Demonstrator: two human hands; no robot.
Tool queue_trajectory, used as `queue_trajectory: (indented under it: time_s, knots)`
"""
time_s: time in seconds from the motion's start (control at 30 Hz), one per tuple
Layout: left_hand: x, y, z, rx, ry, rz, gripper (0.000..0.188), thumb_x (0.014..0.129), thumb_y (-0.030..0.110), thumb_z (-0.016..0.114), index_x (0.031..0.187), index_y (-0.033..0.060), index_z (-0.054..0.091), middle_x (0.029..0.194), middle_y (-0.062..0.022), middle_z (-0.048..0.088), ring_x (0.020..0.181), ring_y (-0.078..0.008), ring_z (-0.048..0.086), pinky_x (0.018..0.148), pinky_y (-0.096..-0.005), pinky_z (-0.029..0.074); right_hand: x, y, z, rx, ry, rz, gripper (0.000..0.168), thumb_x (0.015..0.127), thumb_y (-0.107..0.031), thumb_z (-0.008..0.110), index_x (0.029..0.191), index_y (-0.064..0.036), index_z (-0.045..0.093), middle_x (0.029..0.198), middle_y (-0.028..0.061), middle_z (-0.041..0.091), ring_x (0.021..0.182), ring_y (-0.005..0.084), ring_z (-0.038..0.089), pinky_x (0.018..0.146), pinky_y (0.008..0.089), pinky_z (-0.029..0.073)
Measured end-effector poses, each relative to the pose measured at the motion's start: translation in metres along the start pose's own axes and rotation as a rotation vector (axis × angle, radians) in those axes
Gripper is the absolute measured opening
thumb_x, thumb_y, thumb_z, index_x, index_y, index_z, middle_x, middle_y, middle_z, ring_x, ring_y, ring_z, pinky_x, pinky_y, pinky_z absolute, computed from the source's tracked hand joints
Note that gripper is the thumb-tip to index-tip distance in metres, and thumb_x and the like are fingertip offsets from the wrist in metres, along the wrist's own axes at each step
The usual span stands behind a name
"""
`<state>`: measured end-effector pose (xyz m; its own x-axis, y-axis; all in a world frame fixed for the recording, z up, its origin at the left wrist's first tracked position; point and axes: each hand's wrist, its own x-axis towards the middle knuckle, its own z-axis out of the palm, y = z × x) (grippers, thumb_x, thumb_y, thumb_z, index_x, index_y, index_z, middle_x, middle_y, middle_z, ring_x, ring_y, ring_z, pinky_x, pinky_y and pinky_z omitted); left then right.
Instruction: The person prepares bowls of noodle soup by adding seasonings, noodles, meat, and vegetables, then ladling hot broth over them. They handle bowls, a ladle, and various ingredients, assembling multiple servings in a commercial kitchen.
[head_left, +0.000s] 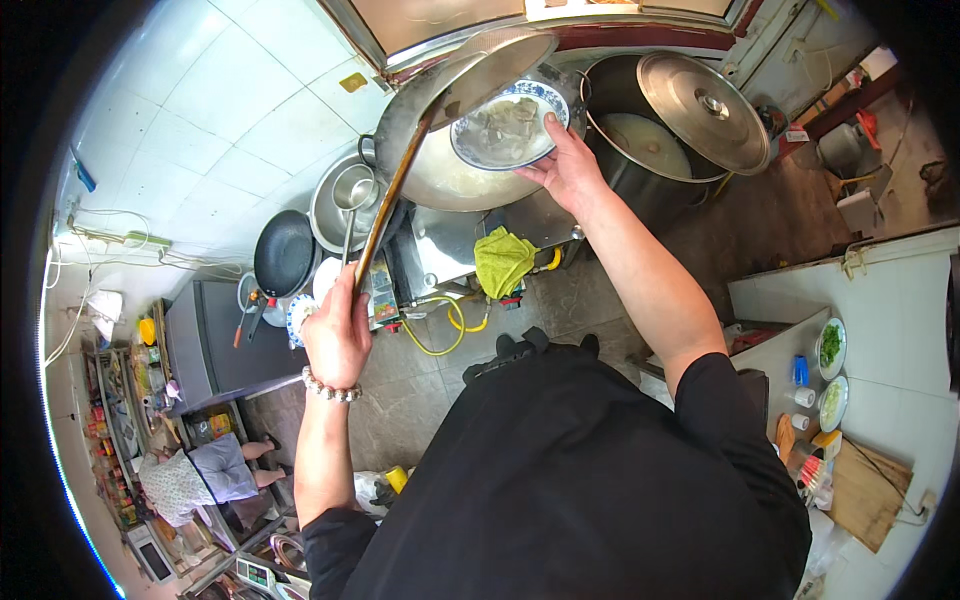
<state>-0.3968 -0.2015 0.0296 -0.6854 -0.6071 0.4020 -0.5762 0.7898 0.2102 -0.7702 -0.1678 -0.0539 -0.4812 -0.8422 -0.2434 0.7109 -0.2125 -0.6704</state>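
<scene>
My left hand (337, 326) is closed around the long wooden handle (399, 180) of a large mesh skimmer (517, 64). The metal handle of a ladle (355, 187) also runs down to this hand, and its grip seems to lie in it too. The skimmer is tilted above a wide wok (480, 187) of pale, steaming liquid. My right hand (566, 169) holds a blue-and-white bowl (466, 154) by its rim, over the wok and next to the skimmer. Greyish pieces of food (514, 124) lie in the bowl; steam blurs them.
A tall stockpot (615, 169) with its lid (705, 112) tilted on top stands right of the wok. Left are a metal basin (326, 217) and a black frying pan (283, 255). A green cloth (502, 262) hangs at the stove front. Another person (199, 476) is at lower left.
</scene>
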Motion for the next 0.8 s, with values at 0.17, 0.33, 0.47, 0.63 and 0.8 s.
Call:
queue_trajectory:
  time_s: [0.17,0.33,0.47,0.63,0.8]
  knots:
    - [-0.002,0.003,0.011,0.079,0.088,0.087,0.044,0.086,0.003,0.064,0.129,0.0106,0.057,0.091,-0.0152,0.067,0.069,-0.0303,0.068,0.061,-0.0378,0.054,0.012,0.003,0.005,0.058,-0.082,-0.040,0.049,0.097,-0.034,0.060,0.137,-0.011,0.041,0.129,0.0116,0.056,0.112,0.0323,0.061,0.091,0.0554,0.053]
    - [-0.001,0.002,0.001,0.012,0.063,0.007,0.044,0.086,0.002,0.064,0.129,0.0114,0.057,0.087,-0.0146,0.066,0.066,-0.0322,0.065,0.060,-0.0390,0.052,0.016,0.009,0.018,0.080,-0.017,-0.044,0.048,0.097,-0.033,0.060,0.137,-0.013,0.042,0.132,0.0098,0.054,0.112,0.0322,0.060,0.090,0.0543,0.054]
    - [0.007,-0.011,0.001,-0.220,0.119,0.003,0.037,0.090,0.002,0.060,0.127,0.0008,0.056,0.085,-0.0135,0.068,0.071,-0.0276,0.067,0.066,-0.0353,0.052,0.018,0.006,0.025,0.049,-0.044,-0.085,0.047,0.097,-0.033,0.061,0.136,-0.013,0.043,0.133,0.0093,0.054,0.112,0.0308,0.061,0.090,0.0551,0.054]
    - [0.013,-0.013,0.011,-1.010,-0.090,-0.419,0.042,0.100,0.013,0.054,0.139,0.0052,0.043,0.076,-0.0018,0.058,0.050,-0.0064,0.046,0.045,-0.0192,0.039,0.013,0.002,0.017,0.138,-0.018,-0.106,0.044,0.097,-0.031,0.060,0.134,-0.012,0.044,0.126,0.0107,0.059,0.111,0.0305,0.063,0.090,0.0556,0.054]
    - [0.028,-0.017,0.034,-1.228,-0.177,-0.619,0.030,0.102,0.016,0.049,0.128,0.0008,0.048,0.071,-0.0032,0.058,0.046,-0.0076,0.048,0.040,-0.0196,0.038,-0.038,0.005,-0.034,0.397,-0.081,-0.120,0.035,0.098,-0.026,0.056,0.129,-0.010,0.050,0.123,0.0145,0.062,0.106,0.0309,0.066,0.087,0.0538,0.056]
